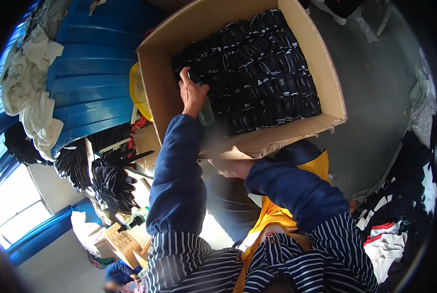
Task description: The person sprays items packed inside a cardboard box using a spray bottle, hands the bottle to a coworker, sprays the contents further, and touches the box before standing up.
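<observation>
A large cardboard box (325,73) holds rows of small black rolled bundles (257,68) with white edges, packed side by side. My left hand (193,95) reaches inside along the box's left wall. Its thumb and forefinger are spread apart over the bundles at that side; what lies under the palm is partly hidden. Beside the wrist is a greenish, see-through patch (206,113) whose kind I cannot make out. Low at the box's near edge is my right hand (235,168), touching or close to the cardboard. Its fingers are blurred and partly covered by the rim.
A blue ribbed panel (89,73) stands left of the box, with pale cloth (30,78) heaped over it. Stacks of black fabric (111,180) and a smaller carton (121,242) lie lower left. Cloth scraps (386,249) cover the lower right. Another person (123,278) is at the bottom left.
</observation>
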Demonstrator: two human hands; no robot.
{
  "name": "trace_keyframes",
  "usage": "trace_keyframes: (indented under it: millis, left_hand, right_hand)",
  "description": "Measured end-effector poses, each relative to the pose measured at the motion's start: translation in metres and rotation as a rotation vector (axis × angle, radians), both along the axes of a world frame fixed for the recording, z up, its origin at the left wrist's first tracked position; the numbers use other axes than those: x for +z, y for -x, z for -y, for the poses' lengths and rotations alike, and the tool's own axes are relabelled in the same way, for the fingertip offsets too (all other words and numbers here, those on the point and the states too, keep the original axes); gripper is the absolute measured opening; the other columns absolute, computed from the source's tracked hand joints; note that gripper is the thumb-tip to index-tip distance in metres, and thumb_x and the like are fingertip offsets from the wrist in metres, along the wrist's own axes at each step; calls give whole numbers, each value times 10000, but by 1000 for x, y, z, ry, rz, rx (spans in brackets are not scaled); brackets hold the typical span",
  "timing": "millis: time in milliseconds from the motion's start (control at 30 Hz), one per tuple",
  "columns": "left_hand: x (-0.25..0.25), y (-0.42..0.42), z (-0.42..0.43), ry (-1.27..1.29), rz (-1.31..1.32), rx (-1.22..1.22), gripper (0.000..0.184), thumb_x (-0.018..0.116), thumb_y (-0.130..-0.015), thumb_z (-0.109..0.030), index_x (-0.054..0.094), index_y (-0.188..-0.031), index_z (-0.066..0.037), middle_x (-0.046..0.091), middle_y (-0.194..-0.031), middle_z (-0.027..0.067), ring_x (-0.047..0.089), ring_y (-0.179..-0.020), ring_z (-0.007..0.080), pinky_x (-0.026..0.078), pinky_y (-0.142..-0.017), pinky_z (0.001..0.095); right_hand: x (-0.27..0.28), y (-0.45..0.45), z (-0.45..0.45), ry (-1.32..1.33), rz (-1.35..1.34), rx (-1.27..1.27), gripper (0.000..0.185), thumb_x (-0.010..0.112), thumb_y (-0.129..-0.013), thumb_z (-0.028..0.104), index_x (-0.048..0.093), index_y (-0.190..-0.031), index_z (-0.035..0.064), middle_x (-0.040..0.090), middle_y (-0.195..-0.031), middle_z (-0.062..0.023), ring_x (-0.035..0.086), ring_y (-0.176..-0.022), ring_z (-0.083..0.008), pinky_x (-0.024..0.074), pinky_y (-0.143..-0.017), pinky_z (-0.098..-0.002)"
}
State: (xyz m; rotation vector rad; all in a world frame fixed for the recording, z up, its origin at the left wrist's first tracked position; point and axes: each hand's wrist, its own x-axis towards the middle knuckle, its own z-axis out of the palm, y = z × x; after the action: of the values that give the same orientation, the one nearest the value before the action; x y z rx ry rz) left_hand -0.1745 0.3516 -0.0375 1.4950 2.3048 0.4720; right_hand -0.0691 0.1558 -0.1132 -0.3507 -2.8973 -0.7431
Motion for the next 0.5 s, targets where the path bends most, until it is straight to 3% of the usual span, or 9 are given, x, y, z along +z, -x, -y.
trace_keyframes:
  millis: [33,133,167,267,333,400,433,500]
  left_hand:
    - [6,1,3,-62,-40,8,816,753,-598,-133,317,-1288,-160,496,-1188,214,522,-1064,349,426,-895,421]
    - [25,24,13,-296,135,138,832,764,-608,-130,300,-1299,-142,452,-1229,202,500,-1085,320,419,-903,405]
    - [32,28,20,-399,221,198,840,769,-613,-129,292,-1305,-133,430,-1249,196,489,-1096,306,415,-907,397]
    - [41,25,36,-529,360,324,858,780,-617,-140,277,-1311,-123,445,-1225,193,487,-1093,288,413,-904,386]
    - [46,15,37,-598,440,395,867,786,-619,-145,270,-1315,-118,453,-1213,191,486,-1091,279,412,-902,381]
    - [50,-10,35,-493,404,500,869,750,-621,-133,228,-1316,-111,509,-1156,216,511,-1064,347,404,-919,389]
    - [50,-22,35,-436,386,558,871,732,-622,-127,206,-1316,-107,536,-1128,229,524,-1050,381,400,-928,393]
    - [43,-41,29,-426,423,680,842,739,-614,-115,261,-1308,-112,550,-1108,205,536,-1027,361,399,-923,396]
  right_hand:
    - [11,-8,-2,-14,1,5,227,505,-872,207,568,-716,54,568,-610,-107,540,-514,-239,411,-503,-374]
    - [53,-36,-10,1479,-851,-287,151,559,-819,208,596,-815,62,618,-738,-137,594,-638,-295,454,-597,-426]
    - [72,-48,-14,1466,-846,-274,151,559,-819,208,596,-815,62,618,-738,-137,594,-638,-295,454,-597,-426]
    - [126,-94,-26,1344,-115,-166,370,579,-839,297,541,-1129,70,571,-1093,-115,537,-1019,-278,420,-893,-368]
    - [156,-129,-23,1420,-141,-296,408,639,-783,247,538,-1128,54,559,-1093,-136,531,-1030,-298,409,-880,-383]
    - [156,-171,-14,1080,-350,-378,377,666,-746,213,568,-1077,62,578,-1068,-120,544,-989,-284,411,-856,-383]
    - [153,-185,-10,1075,-327,-363,377,666,-746,213,568,-1077,62,578,-1068,-120,544,-989,-284,411,-856,-383]
    - [145,-206,-2,977,-569,-455,342,674,-732,211,585,-1027,63,594,-1032,-103,548,-972,-275,412,-853,-385]
